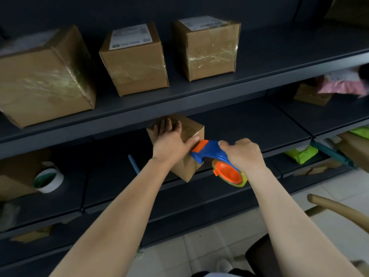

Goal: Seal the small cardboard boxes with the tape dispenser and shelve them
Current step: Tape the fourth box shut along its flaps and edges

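A small cardboard box [189, 130] sits on the middle shelf [249, 124] near its front edge. My left hand [171, 140] lies on top of the box, fingers spread toward the back and thumb along the near top edge. My right hand [242, 151] grips the handle of a blue and orange tape dispenser [215, 158]. The dispenser's orange head touches the box's near right corner, beside my left thumb. Its roll of clear tape hangs below my right hand.
Three taped boxes stand on the upper shelf: a large one [44, 80], a labelled one [135, 60] and another [209, 48]. A white tape roll [49, 177] lies left on a lower shelf. Green packets [301, 153] and a pink bag [341, 82] lie right. A chair arm [339, 206] curves at lower right.
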Demonstrator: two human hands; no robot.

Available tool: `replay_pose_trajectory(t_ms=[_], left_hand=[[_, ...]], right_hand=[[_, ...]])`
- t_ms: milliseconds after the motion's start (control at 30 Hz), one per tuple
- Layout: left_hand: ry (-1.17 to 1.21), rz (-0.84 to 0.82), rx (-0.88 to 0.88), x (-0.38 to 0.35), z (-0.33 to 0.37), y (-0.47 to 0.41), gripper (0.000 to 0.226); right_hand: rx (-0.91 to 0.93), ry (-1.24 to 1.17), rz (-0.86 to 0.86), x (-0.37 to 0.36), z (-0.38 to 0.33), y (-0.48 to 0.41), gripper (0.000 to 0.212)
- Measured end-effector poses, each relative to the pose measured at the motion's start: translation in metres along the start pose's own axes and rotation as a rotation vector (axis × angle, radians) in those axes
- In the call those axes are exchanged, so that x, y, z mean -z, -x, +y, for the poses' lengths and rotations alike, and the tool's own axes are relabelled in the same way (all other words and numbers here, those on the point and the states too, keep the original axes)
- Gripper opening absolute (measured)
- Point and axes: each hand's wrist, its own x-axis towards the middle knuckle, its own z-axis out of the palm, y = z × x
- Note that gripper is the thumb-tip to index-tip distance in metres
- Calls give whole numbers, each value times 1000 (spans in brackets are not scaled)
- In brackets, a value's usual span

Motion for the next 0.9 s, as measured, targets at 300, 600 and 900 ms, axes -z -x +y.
replay_pose_trajectory(t_ms=[300,600,900], left_hand=[[58,197,-97,-9,14,13,63],[378,255,-18,16,-1,7,51],[885,24,344,-21,-41,4,47]], right_hand=[[-11,-40,15,-3,4,4,50],[37,-151,17,7,0,15,50],[127,-40,-37,1,-26,14,47]])
